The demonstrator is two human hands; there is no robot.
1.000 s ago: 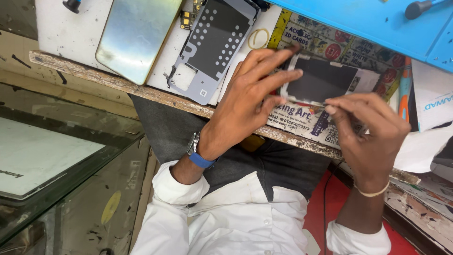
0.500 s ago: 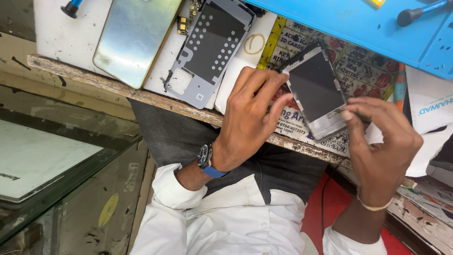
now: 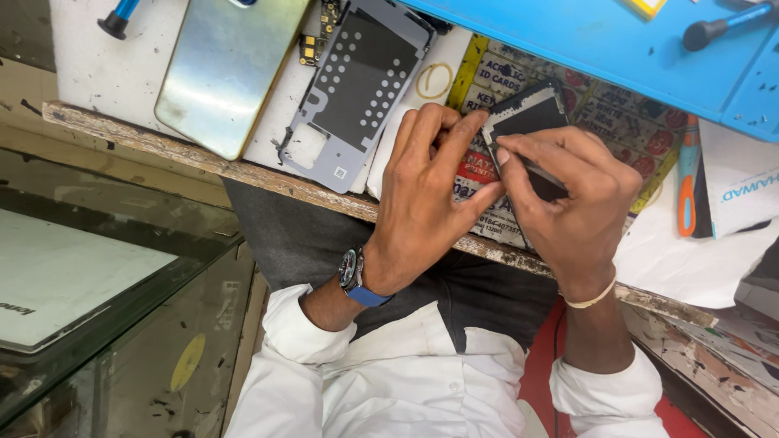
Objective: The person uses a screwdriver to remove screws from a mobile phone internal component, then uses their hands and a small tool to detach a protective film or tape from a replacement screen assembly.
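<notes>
Crowding the worn counter (image 3: 243, 172) edge, a grey frame (image 3: 357, 89) is leaving little room. Both hands, left hand (image 3: 426, 203) and right hand (image 3: 572, 207), are closing their grip on a dark phone screen (image 3: 527, 122) just above the counter's near edge.

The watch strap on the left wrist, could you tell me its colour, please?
Blue; the watch strap shows clearly in the head view, just below the left hand.
</notes>
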